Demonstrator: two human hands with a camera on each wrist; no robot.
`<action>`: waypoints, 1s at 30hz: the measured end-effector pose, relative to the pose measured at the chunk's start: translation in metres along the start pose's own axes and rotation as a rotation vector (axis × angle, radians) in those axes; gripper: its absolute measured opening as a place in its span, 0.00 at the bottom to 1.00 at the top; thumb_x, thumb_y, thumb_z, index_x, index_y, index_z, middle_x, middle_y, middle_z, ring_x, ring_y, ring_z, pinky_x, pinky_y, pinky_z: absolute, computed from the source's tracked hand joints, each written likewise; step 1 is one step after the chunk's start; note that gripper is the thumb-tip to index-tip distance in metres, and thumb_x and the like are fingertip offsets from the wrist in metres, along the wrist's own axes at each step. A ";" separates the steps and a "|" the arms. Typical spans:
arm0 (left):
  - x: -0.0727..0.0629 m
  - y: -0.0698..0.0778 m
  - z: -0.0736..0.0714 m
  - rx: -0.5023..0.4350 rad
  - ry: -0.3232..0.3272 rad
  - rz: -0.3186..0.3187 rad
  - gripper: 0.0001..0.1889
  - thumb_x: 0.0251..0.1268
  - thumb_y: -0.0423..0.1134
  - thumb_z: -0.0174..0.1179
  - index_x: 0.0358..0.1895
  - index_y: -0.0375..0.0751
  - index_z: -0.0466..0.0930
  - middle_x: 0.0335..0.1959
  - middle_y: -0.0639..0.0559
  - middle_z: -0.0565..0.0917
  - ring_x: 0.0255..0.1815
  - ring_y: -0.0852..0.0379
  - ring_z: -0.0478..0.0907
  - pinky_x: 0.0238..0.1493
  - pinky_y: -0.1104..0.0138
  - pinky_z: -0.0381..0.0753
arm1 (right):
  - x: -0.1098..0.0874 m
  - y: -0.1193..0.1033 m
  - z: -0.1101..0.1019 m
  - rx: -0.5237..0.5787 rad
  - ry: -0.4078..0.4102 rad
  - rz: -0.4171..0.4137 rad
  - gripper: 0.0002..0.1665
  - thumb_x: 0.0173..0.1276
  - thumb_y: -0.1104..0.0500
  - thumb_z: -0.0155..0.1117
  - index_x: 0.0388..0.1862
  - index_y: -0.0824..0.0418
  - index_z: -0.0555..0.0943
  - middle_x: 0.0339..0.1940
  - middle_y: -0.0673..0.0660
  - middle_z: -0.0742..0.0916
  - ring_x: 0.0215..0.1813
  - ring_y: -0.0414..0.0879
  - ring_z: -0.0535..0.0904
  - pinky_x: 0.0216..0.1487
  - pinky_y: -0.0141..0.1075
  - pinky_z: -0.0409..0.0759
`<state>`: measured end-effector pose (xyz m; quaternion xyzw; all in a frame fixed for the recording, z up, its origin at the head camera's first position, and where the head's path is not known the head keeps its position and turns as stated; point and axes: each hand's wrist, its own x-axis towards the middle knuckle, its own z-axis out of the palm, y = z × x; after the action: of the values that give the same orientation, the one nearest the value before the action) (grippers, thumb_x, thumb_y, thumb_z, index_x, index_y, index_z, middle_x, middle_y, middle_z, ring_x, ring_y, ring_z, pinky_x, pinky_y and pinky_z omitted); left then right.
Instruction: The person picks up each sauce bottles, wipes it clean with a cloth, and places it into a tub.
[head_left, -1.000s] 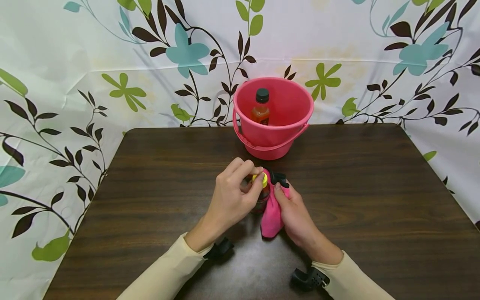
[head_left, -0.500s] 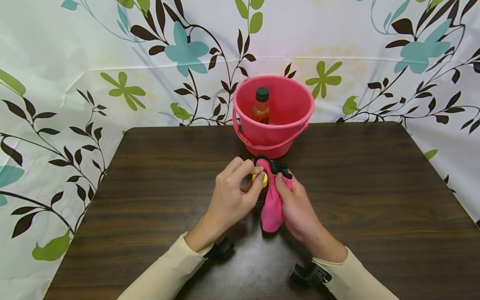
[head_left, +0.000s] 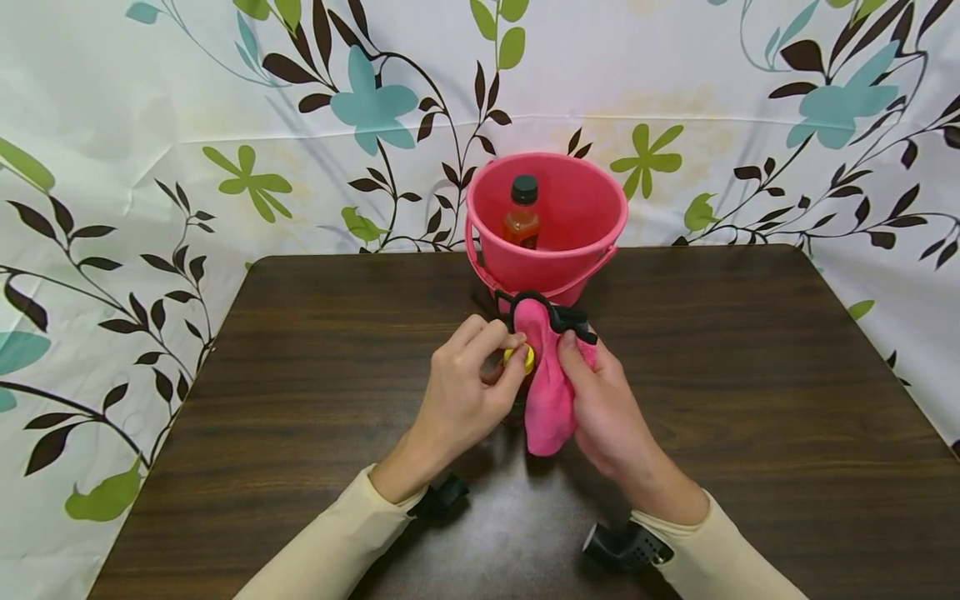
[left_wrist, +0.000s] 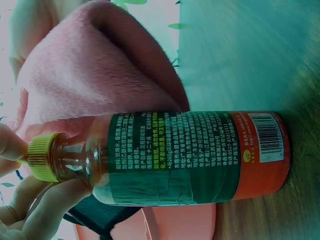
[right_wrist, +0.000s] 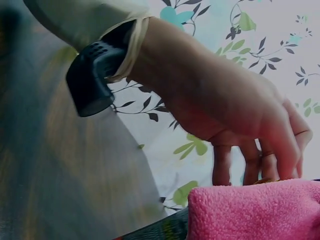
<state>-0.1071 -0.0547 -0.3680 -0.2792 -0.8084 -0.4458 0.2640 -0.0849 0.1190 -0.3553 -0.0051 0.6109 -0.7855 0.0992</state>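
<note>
My left hand [head_left: 468, 379] pinches the yellow cap [head_left: 519, 360] of a sauce bottle, with its fingers also at the neck in the left wrist view. The bottle [left_wrist: 175, 160] has a dark green label with small print, a red-orange band and a barcode near its base. Against the bottle's right side, my right hand [head_left: 607, 400] grips a fuzzy pink cloth [head_left: 549, 400] with black edging, thumb on top. The cloth hides most of the bottle in the head view. In the right wrist view the pink cloth [right_wrist: 260, 210] covers the lower right, below the left hand.
Just beyond the hands stands a pink bucket [head_left: 510, 271], its handle hanging at the front. Inside it is another bottle [head_left: 522, 218] with a dark green cap. The dark wooden table [head_left: 337, 333] ends at a leaf-patterned curtain [head_left: 300, 192].
My right hand has moved forward and slightly right with the cloth, whose black edging now overlaps the bucket's base. The left hand has stayed at the yellow cap.
</note>
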 end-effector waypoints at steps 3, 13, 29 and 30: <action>0.000 0.000 -0.001 0.000 0.002 -0.002 0.04 0.66 0.31 0.67 0.36 0.39 0.80 0.31 0.45 0.77 0.27 0.53 0.74 0.26 0.71 0.75 | -0.002 -0.007 0.000 0.018 -0.002 -0.008 0.25 0.88 0.49 0.47 0.75 0.57 0.65 0.62 0.53 0.78 0.61 0.43 0.78 0.58 0.30 0.84; 0.000 -0.001 -0.002 -0.015 -0.005 -0.003 0.05 0.66 0.32 0.67 0.35 0.40 0.79 0.33 0.45 0.79 0.29 0.53 0.78 0.26 0.67 0.84 | -0.011 -0.037 0.000 0.044 -0.025 -0.116 0.26 0.87 0.45 0.47 0.75 0.54 0.65 0.67 0.54 0.75 0.69 0.49 0.73 0.63 0.33 0.84; 0.002 0.002 -0.002 0.037 -0.014 -0.006 0.06 0.67 0.33 0.66 0.33 0.41 0.79 0.31 0.45 0.79 0.27 0.57 0.78 0.28 0.73 0.85 | -0.012 -0.025 -0.003 -0.038 0.039 -0.100 0.26 0.87 0.47 0.47 0.76 0.57 0.66 0.64 0.53 0.76 0.65 0.47 0.76 0.60 0.30 0.84; 0.002 0.002 -0.002 0.036 -0.014 -0.005 0.05 0.67 0.33 0.66 0.33 0.41 0.79 0.31 0.46 0.78 0.27 0.58 0.78 0.29 0.73 0.85 | -0.012 -0.024 -0.002 -0.036 0.045 -0.100 0.26 0.87 0.47 0.47 0.75 0.57 0.66 0.64 0.53 0.77 0.64 0.47 0.76 0.59 0.30 0.84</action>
<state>-0.1071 -0.0547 -0.3646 -0.2753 -0.8188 -0.4300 0.2623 -0.0768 0.1291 -0.3311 -0.0199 0.6260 -0.7782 0.0459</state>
